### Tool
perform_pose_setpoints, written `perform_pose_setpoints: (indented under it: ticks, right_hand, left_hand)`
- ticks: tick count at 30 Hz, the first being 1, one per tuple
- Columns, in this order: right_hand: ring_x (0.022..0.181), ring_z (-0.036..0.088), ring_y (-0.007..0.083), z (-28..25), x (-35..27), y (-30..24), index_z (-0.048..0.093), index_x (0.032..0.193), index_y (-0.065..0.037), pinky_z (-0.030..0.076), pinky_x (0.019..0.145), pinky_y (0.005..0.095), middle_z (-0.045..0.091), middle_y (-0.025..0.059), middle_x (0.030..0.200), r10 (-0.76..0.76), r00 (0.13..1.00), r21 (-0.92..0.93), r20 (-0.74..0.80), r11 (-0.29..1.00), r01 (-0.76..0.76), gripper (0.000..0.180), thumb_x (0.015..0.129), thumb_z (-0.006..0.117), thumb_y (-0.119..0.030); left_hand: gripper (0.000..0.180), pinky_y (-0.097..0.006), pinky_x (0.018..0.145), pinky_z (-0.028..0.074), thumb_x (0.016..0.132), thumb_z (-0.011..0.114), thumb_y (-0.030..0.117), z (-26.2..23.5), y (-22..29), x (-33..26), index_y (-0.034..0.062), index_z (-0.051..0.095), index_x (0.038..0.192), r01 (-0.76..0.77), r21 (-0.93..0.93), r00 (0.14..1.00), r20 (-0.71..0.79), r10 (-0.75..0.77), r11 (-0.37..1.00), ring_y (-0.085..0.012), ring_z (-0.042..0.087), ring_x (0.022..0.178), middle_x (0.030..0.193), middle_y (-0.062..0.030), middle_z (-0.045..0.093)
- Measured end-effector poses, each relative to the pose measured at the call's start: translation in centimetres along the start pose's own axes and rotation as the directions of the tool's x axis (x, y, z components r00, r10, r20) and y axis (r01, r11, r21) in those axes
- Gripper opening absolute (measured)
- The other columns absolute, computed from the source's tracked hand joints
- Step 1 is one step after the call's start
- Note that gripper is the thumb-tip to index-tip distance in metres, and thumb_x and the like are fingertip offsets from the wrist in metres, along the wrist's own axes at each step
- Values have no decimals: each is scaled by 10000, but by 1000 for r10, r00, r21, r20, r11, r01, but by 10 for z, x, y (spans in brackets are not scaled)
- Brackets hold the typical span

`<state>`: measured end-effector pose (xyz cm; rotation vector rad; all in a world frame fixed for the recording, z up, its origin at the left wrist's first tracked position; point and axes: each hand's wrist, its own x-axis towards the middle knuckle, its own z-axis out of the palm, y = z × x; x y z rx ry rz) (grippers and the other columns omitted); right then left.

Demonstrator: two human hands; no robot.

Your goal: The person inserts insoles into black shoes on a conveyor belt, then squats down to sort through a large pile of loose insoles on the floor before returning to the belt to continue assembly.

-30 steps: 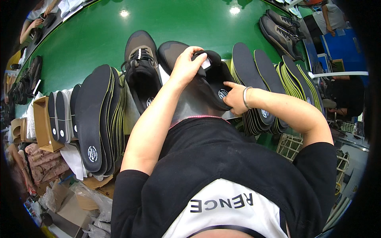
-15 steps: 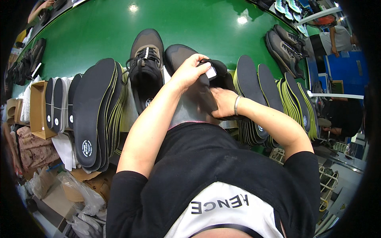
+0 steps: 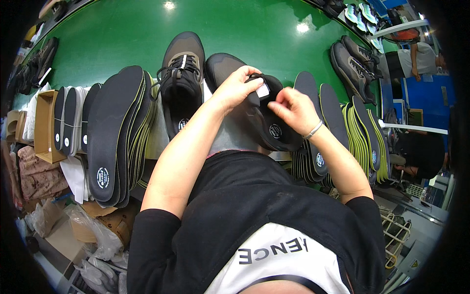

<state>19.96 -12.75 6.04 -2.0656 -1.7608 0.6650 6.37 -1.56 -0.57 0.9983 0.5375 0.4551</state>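
Note:
A brown and black sneaker [image 3: 262, 117] tilts in front of me, its heel toward my body and a black insole [image 3: 275, 130] showing inside. My left hand [image 3: 240, 90] is closed on the shoe tongue [image 3: 263, 90], which carries a white label. Over the right side of the shoe opening hovers my right hand [image 3: 297, 111], fingers loosely curled, thumb apart from them, nothing visible in its grasp. The matching sneaker [image 3: 183, 81] lies just to the left, laced, also with an insole inside.
Stacked black insoles with yellow-green edges stand left [image 3: 115, 132] and right [image 3: 308, 108] of the shoes. An open cardboard box [image 3: 46, 127] is at far left. Another sneaker pair [image 3: 350, 68] rests on the green table [image 3: 254, 27]. A person [image 3: 416, 59] is at far right.
My right hand has come up out of the shoe's heel, uncovering the insole inside. The left hand keeps its hold on the tongue.

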Motion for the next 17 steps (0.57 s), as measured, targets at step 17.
perform_pose_setpoints:
  ticks: [17]
  right_hand:
    - [994,453,324,62,9,33,512,1018,-46,366,851,361,496,185,992,161,971,218,-174,968,-122,330,704,545,-142]
  left_hand:
    - [349,-380,734,340,667,643,352,-6,21,-154,41,561,800,278,952,947,-250,202,-127,-245,550,689,732,-85,590]
